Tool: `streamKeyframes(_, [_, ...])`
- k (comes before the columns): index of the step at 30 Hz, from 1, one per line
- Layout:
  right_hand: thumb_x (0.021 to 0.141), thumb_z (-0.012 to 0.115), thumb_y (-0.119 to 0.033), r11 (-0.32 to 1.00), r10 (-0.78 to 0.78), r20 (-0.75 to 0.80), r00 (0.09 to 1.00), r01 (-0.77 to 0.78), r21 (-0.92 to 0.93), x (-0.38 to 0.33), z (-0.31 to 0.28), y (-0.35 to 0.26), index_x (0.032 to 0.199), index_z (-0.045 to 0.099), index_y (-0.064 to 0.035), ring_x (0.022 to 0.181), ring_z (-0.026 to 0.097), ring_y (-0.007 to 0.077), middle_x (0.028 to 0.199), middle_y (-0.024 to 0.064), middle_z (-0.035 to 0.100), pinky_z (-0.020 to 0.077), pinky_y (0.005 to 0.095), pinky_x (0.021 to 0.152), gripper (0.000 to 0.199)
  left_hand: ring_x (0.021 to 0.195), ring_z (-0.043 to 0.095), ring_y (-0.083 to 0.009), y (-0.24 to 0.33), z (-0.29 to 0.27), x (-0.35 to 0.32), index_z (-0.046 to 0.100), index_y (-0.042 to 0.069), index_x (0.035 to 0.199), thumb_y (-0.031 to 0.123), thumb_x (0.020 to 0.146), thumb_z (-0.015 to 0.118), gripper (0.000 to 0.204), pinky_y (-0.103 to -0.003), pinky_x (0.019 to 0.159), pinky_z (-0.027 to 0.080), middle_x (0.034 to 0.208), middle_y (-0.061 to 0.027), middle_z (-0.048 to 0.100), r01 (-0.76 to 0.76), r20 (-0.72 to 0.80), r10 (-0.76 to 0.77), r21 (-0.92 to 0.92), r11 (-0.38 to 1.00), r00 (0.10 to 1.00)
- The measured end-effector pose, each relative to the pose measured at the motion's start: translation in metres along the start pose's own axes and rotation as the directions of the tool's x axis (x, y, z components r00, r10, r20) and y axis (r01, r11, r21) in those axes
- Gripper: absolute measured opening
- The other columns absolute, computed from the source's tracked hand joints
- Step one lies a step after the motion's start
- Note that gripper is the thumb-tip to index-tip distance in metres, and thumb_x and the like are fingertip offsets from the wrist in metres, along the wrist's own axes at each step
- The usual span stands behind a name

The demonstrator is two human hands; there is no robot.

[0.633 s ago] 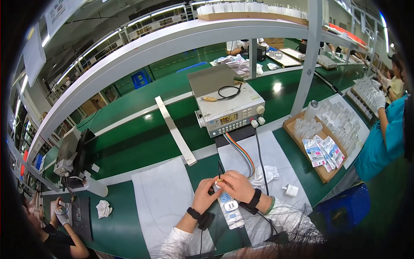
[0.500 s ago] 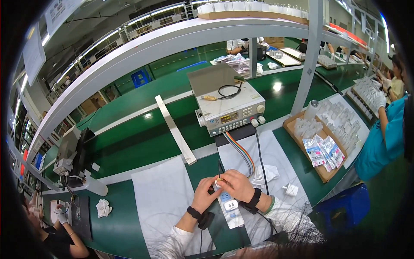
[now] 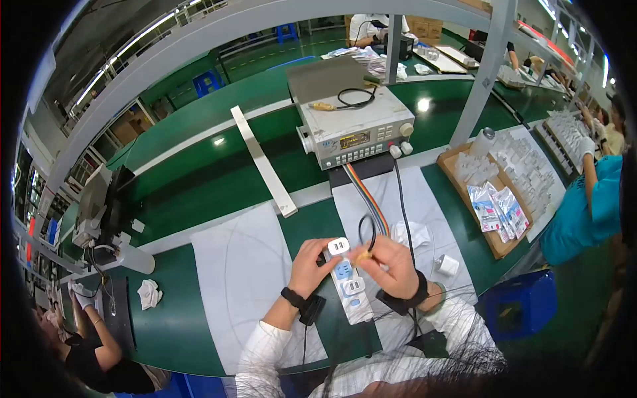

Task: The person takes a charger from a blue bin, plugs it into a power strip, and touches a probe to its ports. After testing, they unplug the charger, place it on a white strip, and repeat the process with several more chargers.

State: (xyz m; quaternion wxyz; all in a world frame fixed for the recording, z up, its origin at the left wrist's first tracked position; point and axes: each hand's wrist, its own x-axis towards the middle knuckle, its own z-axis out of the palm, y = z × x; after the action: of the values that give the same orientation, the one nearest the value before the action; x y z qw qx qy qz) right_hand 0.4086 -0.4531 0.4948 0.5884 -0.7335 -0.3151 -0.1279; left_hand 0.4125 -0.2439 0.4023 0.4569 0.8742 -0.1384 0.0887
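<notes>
**Charger at power strip, both hands engaged**

A white power strip (image 3: 350, 286) was seen flat on the counter (image 3: 199, 179), long axis running away from the person, slightly tilted. A small white charger (image 3: 338, 247) sat at its far end, ports facing up, pinched by the left hand (image 3: 312, 265). The right hand (image 3: 391, 265) was closed on a yellow-tipped cable plug (image 3: 363, 255) just beside the charger. Charger judged light, rigid, smooth plastic; best gripped by its side faces. Cable judged limp; best held at the plug.
</notes>
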Motion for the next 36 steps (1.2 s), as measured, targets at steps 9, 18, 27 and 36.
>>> streamKeyframes(9, [0.086, 0.065, -0.010, 0.983, 0.157, 0.155, 0.975, -0.139, -0.120, -0.056, 0.006, 0.013, 0.101, 0.069, -0.0052, 0.065, 0.056, 0.0189, 0.077, 0.0078, 0.059, 0.0437, 0.0281, 0.057, 0.016, 0.097, 0.056, -0.0200, 0.000, 0.003, -0.001, 0.063, 0.008, 0.115, 0.014, 0.077, 0.075, 0.040, -0.028, 0.074, 0.049, 0.109, -0.0074, 0.061, 0.032, 0.017, -0.031, -0.068, 0.997, 0.999])
streamKeyframes(18, [0.084, 0.068, -0.013, 0.967, 0.101, 0.235, 0.967, -0.039, -0.253, -0.059, 0.009, 0.018, 0.103, 0.069, -0.0064, 0.070, 0.058, 0.0218, 0.080, 0.0069, 0.059, 0.0466, 0.0299, 0.060, 0.020, 0.100, 0.056, -0.0154, 0.001, -0.001, 0.000, 0.060, 0.004, 0.122, 0.012, 0.081, 0.072, 0.044, -0.027, 0.079, 0.049, 0.112, -0.0073, 0.060, 0.109, -0.049, -0.130, -0.302, 0.947, 0.990])
streamKeyframes(27, [0.080, 0.072, -0.016, 0.961, 0.244, 0.040, 0.969, -0.236, -0.145, -0.067, -0.051, -0.020, 0.115, 0.062, -0.0045, 0.087, 0.058, 0.0265, 0.098, 0.0111, 0.059, 0.0490, 0.0324, 0.073, 0.038, 0.089, 0.063, -0.0256, -0.045, -0.077, 0.163, 0.060, 0.007, 0.120, 0.013, 0.076, 0.073, 0.046, -0.034, 0.078, 0.051, 0.101, -0.0117, 0.064, -0.019, -0.199, 0.084, 0.311, 0.950, 0.976])
streamKeyframes(36, [0.075, 0.074, -0.018, 0.444, 0.217, -0.160, 0.963, -0.243, -0.862, -0.115, -0.120, 0.010, 0.121, 0.057, -0.0042, 0.091, 0.058, 0.0331, 0.109, 0.0140, 0.059, 0.0478, 0.0395, 0.082, 0.051, 0.099, 0.062, -0.0330, -0.071, -0.046, 0.193, 0.062, 0.008, 0.109, 0.017, 0.074, 0.073, 0.038, -0.042, 0.086, 0.050, 0.101, -0.0130, 0.066, 0.180, 0.077, -0.279, 0.597, 0.782, 0.957])
